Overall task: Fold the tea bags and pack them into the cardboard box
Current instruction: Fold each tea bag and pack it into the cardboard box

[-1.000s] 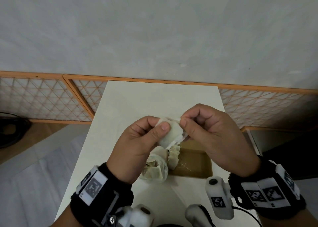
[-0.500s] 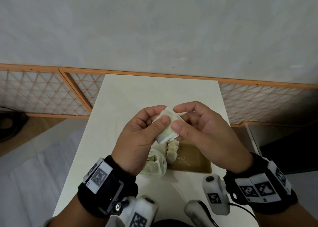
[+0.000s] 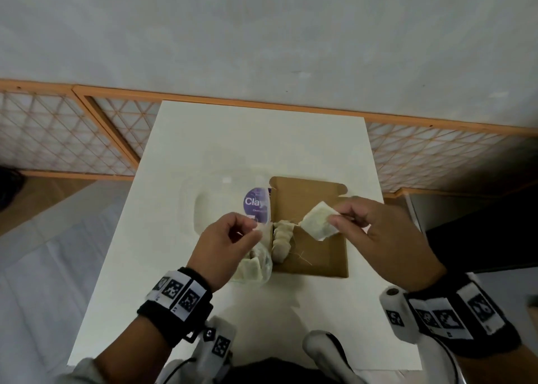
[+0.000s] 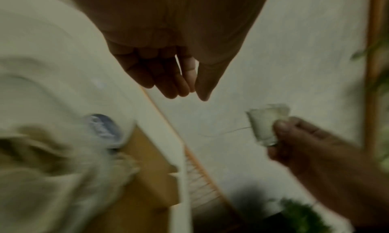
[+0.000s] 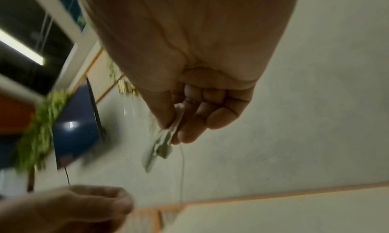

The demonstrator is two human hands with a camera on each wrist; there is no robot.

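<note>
My right hand [image 3: 334, 219] pinches a flat white tea bag [image 3: 318, 223] between thumb and fingers, held in the air above the open brown cardboard box [image 3: 320, 255]. The right wrist view shows the tea bag [image 5: 162, 145] edge-on with its thin string [image 5: 182, 170] hanging down. Several folded tea bags [image 3: 281, 238] lie along the box's left side. My left hand [image 3: 250, 229] hovers left of the box with loosely curled fingers and holds nothing; in the left wrist view its fingers [image 4: 179, 86] hang apart from the tea bag [image 4: 265, 125].
A clear plastic bag with a purple label [image 3: 256, 206] lies left of the box, with more tea bags [image 3: 250, 267] in its near end. Everything sits on a narrow white table [image 3: 203, 139]. An orange-framed lattice screen [image 3: 72, 139] runs behind it.
The hands have come apart. My left hand let go of the tea bag and dropped left, while the right hand carried it to the right, above the box.
</note>
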